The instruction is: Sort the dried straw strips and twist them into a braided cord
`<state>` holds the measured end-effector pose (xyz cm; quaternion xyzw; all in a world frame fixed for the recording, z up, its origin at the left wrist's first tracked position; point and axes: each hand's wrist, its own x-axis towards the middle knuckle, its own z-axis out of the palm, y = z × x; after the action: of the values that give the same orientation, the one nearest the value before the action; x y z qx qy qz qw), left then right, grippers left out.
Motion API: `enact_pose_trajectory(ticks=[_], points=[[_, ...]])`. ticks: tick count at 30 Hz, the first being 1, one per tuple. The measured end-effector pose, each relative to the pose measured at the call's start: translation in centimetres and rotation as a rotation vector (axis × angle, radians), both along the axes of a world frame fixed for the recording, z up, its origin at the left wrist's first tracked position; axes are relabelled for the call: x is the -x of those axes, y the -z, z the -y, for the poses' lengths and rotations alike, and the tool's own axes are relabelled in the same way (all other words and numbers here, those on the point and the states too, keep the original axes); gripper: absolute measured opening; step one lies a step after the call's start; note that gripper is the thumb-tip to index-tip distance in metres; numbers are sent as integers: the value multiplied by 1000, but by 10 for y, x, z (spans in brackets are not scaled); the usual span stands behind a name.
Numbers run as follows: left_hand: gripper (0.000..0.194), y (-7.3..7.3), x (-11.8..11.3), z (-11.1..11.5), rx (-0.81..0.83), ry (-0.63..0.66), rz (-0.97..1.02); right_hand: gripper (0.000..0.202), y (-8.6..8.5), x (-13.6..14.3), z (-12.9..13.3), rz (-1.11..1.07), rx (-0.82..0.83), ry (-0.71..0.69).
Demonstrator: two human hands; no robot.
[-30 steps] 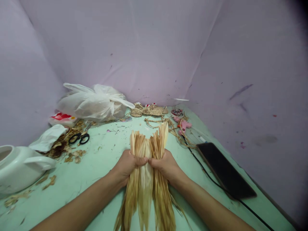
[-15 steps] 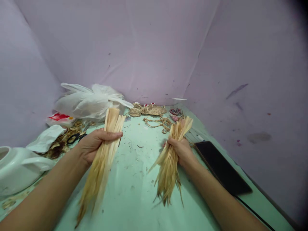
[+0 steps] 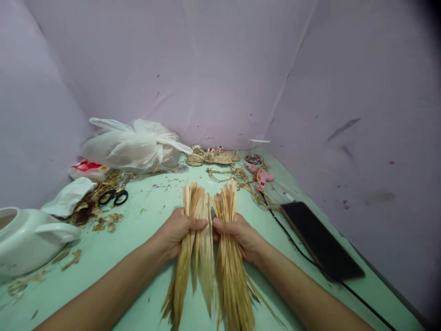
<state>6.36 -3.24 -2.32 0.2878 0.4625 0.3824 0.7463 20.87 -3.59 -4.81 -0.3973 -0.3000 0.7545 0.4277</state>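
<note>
My left hand (image 3: 182, 230) is closed round a bundle of dry, straw-coloured husk strips (image 3: 182, 271), its thumb lying across the front. Just beside it, my right hand (image 3: 241, 232) grips a second bundle of the same strips (image 3: 234, 280). Both bundles are upright, with pale cut ends at the top and browner, ragged tips hanging down towards me. The two thumbs almost meet, and a narrow gap shows between the bundles. Most of the fingers are hidden behind the strips.
On the green table (image 3: 144, 239) lie black scissors (image 3: 113, 196), husk scraps, a white jug (image 3: 31, 239) and a plastic bag (image 3: 134, 145) to the left. Woven pieces (image 3: 220, 157) sit at the back. A pink glue gun (image 3: 263, 178), its cord and a black tablet (image 3: 320, 239) are on the right.
Both hands have come inwards, bringing the two separated bundles side by side in the middle. The scissors and the pink glue gun now show more fully.
</note>
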Motion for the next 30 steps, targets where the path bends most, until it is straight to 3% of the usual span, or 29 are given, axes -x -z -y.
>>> enact_pose_trajectory(ticks=[5, 10, 19, 30], points=[[29, 0, -6, 5, -14, -27, -30, 45, -1, 1, 5, 35, -105, -52], [28, 0, -5, 6, -53, -48, -135, 45, 0, 2, 4, 49, -113, -41], [25, 6, -5, 6, -79, 40, -206, 35, -3, 4, 6, 138, -93, -6], [31, 8, 1, 5, -125, 210, -151, 42, -8, 3, 9, -39, -72, -136]])
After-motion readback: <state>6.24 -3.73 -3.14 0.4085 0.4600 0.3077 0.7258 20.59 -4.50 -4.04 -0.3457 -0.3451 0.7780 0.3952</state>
